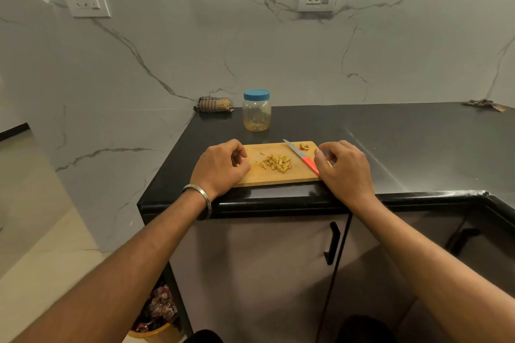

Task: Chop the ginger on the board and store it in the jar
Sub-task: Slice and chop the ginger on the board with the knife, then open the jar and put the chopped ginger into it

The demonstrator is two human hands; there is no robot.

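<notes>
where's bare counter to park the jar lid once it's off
Bare black counter lies right of the cutting board, back to the wall. A smaller gap sits between the jar and the board's far edge. The board is crowded: ginger pile, knife, both hands at its ends.

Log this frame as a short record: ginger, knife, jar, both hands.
ginger: chopped pile mid cutting board; small scrap at far right corner
knife: lying on board, red handle, not held
jar: behind board, blue lid on
left hand: over board's left end, fingers loosely curled, holding nothing
right hand: beside knife handle, holding nothing
</notes>
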